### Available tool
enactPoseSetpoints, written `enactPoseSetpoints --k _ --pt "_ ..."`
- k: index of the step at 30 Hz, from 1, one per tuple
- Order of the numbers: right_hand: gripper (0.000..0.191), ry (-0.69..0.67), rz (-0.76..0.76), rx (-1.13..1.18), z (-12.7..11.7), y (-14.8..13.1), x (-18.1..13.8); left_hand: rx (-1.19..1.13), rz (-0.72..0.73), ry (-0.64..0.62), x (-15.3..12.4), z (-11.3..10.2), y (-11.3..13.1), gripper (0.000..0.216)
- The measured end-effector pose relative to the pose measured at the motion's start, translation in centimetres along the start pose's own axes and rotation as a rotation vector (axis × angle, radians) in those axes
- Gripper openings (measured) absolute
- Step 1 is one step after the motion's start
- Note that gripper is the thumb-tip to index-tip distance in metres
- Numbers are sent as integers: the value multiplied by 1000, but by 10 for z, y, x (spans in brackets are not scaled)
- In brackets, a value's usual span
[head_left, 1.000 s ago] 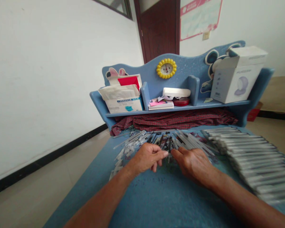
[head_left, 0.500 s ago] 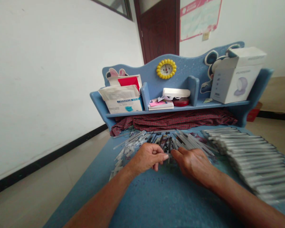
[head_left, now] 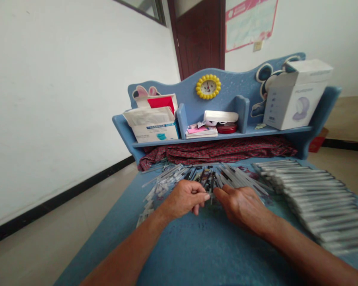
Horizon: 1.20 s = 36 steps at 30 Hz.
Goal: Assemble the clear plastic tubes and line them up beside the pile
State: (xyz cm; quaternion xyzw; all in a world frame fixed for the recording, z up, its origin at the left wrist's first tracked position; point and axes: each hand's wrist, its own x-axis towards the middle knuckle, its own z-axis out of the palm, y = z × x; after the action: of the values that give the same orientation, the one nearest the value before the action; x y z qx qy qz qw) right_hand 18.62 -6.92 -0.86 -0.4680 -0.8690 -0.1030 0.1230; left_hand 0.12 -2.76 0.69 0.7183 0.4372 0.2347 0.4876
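My left hand [head_left: 188, 198] is closed in a pinch, thumb against curled fingers, at the near edge of a spread of pen parts. A small translucent pen part [head_left: 211, 195] shows between the fingertips of both hands. My right hand [head_left: 241, 202] is also closed, its thumb and forefinger meeting that part from the right; its other fingers are partly hidden. Just beyond the hands lie loose clear pen barrels [head_left: 240, 178] and dark pen pieces [head_left: 207, 176]. Small whitish pieces [head_left: 149, 204] form a row left of my left hand.
A thick stack of assembled-looking pens [head_left: 313, 198] covers the right side of the blue table [head_left: 179, 254]. Behind stands a blue shelf [head_left: 183, 119] with a mask box [head_left: 158, 131], a white carton [head_left: 295, 95] and a red checked cloth [head_left: 220, 150] beneath.
Both hands keep the same pinch at nearly the same spot. The whole view has shifted very slightly; nothing is visibly taken up or let go.
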Motion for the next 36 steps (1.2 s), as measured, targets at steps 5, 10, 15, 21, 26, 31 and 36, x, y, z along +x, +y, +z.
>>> enactPoseSetpoints --k 5,10,15,21,26,31,36 --pt "20 -7 -5 10 0 0 0 31 12 -2 0 -1 1 21" --pt "19 -5 -11 11 0 1 1 110 29 -9 -1 -3 -1 20" --pt "17 16 -20 -5 1 1 1 207 64 -10 -3 -5 -1 20" --pt "17 15 -16 -7 -1 1 0 275 106 6 -4 -5 1 18" --pt "18 32 -22 1 0 2 0 261 122 5 -4 -5 2 21" --pt "17 41 -12 -3 0 2 2 274 122 2 -4 -6 6 20" --pt "17 12 -7 -3 -2 1 4 299 107 11 -3 -7 10 20"
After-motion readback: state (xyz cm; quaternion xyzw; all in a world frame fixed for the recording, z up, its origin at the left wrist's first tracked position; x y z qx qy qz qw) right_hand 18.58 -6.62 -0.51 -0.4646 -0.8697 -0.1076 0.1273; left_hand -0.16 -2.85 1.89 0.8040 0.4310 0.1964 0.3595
